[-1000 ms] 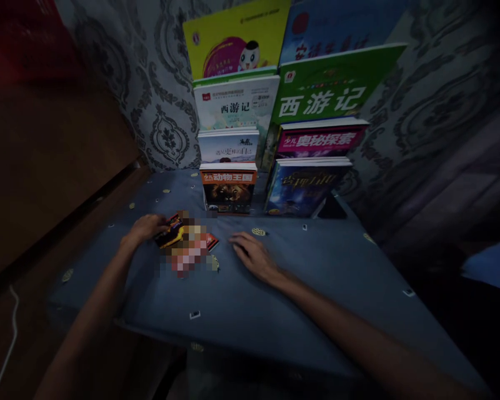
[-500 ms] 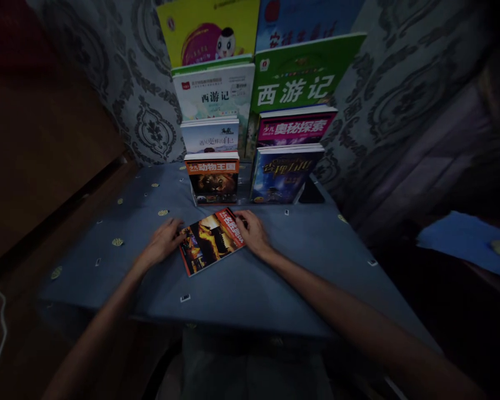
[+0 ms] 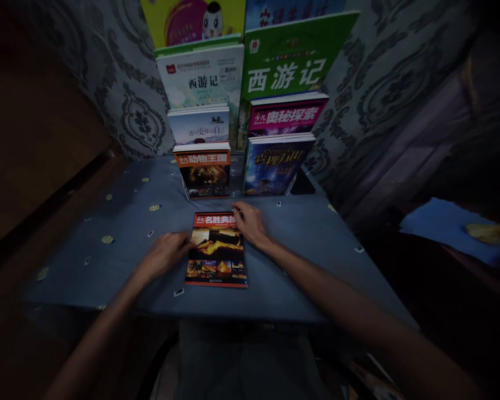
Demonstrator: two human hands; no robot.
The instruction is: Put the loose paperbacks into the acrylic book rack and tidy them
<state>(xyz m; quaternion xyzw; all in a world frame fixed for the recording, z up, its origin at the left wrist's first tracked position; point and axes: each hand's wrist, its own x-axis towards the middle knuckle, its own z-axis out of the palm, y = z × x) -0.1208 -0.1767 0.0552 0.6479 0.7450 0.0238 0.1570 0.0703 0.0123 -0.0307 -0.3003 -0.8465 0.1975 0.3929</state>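
Note:
A book (image 3: 217,250) with a red-and-black cover, a golden wall picture and a row of small photos lies flat on the cloth-covered table, its title upright towards me. My left hand (image 3: 166,253) is closed at its left edge, fingertips touching the cover. At the upper right corner, my right hand (image 3: 250,223) grips the book with fingers curled over its edge, covering the end of the title.
Behind the book stand two tiered columns of books. An orange lion book (image 3: 204,173) fronts the left column, a blue book (image 3: 277,166) the right. A dark flat object (image 3: 303,182) lies beside them. Blue cloth-like material (image 3: 437,230) is off to the right.
The book has turned from a slant to nearly straight and come slightly nearer to me, both hands staying at its edges. The whole view has shifted a little.

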